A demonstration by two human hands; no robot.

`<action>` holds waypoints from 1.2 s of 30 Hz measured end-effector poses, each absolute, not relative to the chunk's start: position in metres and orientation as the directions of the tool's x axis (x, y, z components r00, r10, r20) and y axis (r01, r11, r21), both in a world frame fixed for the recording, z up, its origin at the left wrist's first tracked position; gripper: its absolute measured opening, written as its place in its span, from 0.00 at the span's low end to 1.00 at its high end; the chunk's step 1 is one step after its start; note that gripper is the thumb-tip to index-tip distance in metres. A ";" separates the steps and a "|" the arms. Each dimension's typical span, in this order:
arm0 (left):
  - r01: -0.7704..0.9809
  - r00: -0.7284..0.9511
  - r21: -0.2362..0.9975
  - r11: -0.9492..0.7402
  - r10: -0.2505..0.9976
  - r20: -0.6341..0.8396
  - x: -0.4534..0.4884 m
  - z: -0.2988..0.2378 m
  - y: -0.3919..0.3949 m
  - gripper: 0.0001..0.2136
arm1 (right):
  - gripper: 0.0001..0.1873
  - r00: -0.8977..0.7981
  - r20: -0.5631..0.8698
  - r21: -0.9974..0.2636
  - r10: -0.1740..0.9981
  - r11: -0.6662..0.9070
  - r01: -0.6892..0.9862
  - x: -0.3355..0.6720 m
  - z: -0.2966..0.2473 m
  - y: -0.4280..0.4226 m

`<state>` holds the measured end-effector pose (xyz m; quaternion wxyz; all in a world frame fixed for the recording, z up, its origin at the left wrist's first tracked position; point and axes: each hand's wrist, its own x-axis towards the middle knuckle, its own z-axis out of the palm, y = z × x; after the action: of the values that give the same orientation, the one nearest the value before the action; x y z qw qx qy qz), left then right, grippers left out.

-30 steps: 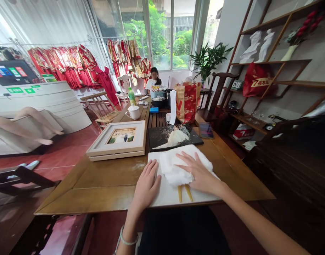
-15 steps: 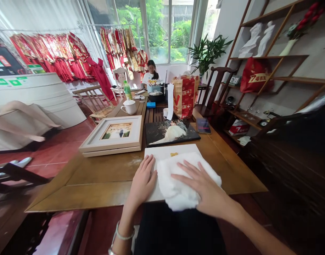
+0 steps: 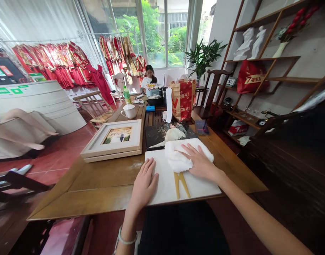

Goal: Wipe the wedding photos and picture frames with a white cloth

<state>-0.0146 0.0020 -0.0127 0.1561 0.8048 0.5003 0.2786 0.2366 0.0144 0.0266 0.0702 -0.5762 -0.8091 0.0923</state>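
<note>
On the table in front of me lies a white panel (image 3: 161, 189) with a tan forked piece (image 3: 182, 186) on its face; the upper part of that piece is hidden. A folded white cloth (image 3: 175, 156) covers the panel's far right part. My right hand (image 3: 198, 159) rests on the cloth with its fingers spread. Flat on the panel's left edge, my left hand (image 3: 146, 182) has its fingers stretched out and holds nothing. Just beyond the panel is a dark picture of a white gown (image 3: 175, 134), partly covered by the cloth.
To the left lies a light wooden picture frame (image 3: 111, 138). A lidded white mug (image 3: 129, 111), a green bottle (image 3: 126, 95), a red and brown paper bag (image 3: 182, 101) and a phone (image 3: 202, 126) stand or lie farther back. A person (image 3: 150, 79) sits at the far end.
My right hand has moved the cloth away from me, toward the panel's far edge, uncovering the forked tan piece. My left hand has stayed on the panel's left edge.
</note>
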 end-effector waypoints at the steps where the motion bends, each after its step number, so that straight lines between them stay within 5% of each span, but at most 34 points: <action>1: 0.716 0.343 0.532 -0.452 0.892 0.294 -0.014 -0.013 0.002 0.21 | 0.45 -0.321 0.005 -0.226 0.947 0.314 0.922 0.238 0.027 0.006; 7: 0.721 0.337 0.525 -0.452 0.891 0.304 -0.013 -0.013 0.002 0.21 | 0.54 -0.348 -0.014 -0.251 0.938 0.333 0.909 0.239 0.031 -0.064; 13: 0.715 0.334 0.529 -0.458 0.888 0.317 -0.014 -0.013 0.002 0.21 | 0.52 -0.458 -0.060 -0.332 0.887 0.415 0.847 0.226 0.036 -0.116; 27: 0.724 0.346 0.520 -0.454 0.890 0.296 -0.015 -0.012 0.002 0.21 | 0.43 -0.328 -0.075 -0.275 0.942 0.297 0.915 0.228 0.036 0.028; 36: 0.703 0.350 0.538 -0.465 0.885 0.307 -0.017 -0.015 0.004 0.22 | 0.45 -0.517 -0.015 -0.318 0.856 0.486 0.814 0.209 0.040 -0.036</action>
<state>-0.0167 0.0035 -0.0151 0.1585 0.8062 0.4925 0.2871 0.2093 -0.0364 0.0404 0.0729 -0.4861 -0.8589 0.1440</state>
